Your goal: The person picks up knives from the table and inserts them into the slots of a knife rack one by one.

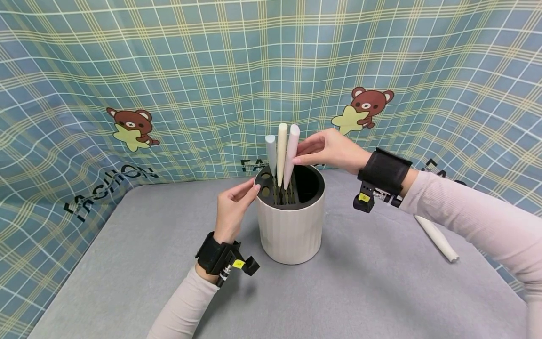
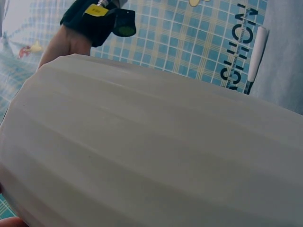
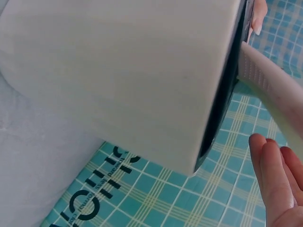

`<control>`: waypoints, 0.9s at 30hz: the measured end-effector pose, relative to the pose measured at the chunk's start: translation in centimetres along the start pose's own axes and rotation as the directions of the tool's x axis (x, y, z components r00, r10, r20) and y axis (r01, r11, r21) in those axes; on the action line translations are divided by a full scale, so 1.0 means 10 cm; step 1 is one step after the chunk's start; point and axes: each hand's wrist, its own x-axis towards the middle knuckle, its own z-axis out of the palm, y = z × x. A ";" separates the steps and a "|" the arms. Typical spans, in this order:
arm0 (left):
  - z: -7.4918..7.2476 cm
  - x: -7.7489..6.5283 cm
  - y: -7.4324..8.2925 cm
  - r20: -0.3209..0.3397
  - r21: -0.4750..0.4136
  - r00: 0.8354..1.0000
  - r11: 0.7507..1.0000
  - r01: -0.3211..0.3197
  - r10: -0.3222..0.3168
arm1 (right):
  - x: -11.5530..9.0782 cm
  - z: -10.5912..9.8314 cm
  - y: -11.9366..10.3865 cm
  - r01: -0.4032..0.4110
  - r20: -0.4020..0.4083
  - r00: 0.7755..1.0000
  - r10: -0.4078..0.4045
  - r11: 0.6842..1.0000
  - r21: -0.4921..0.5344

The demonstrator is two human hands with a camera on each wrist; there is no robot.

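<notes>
The pink handle (image 1: 292,146) leans toward one o'clock in the white holder (image 1: 290,235) on the bench (image 1: 127,263), the right hand (image 1: 334,150) loosely extended against it at two. A sideways brush could knock the cream handle (image 1: 282,146); the left hand (image 1: 235,207), grip unclear, touches the holder at nine.

Head cam's nice and bright with pretty even light, just soft-edged shadows on the gray table (image 1: 127,263) around the white holder (image 1: 290,235) and below the left wrist strap (image 1: 211,254), plus some wide-lens bending in the lines of the plaid curtain (image 1: 190,61) toward the sides. Both wrist cams are dimmer and kinda hazy, the holder's close-up surface looks soft, and the left one washes out pale up in the top left corner.
</notes>
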 end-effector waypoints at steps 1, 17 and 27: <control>0.00 0.00 0.00 0.000 -0.001 1.000 1.000 0.001 -0.001 | -0.02 -0.01 0.02 -0.008 -0.006 1.000 0.008 1.000 -0.004; 0.00 0.01 0.01 0.004 -0.001 1.000 1.000 0.010 -0.010 | -0.39 -0.35 0.35 -0.086 -0.142 0.986 0.088 0.996 0.017; 0.00 0.00 0.01 -0.001 -0.010 1.000 1.000 0.000 0.000 | -0.62 -0.49 0.62 -0.130 -0.201 0.972 0.123 0.991 -0.021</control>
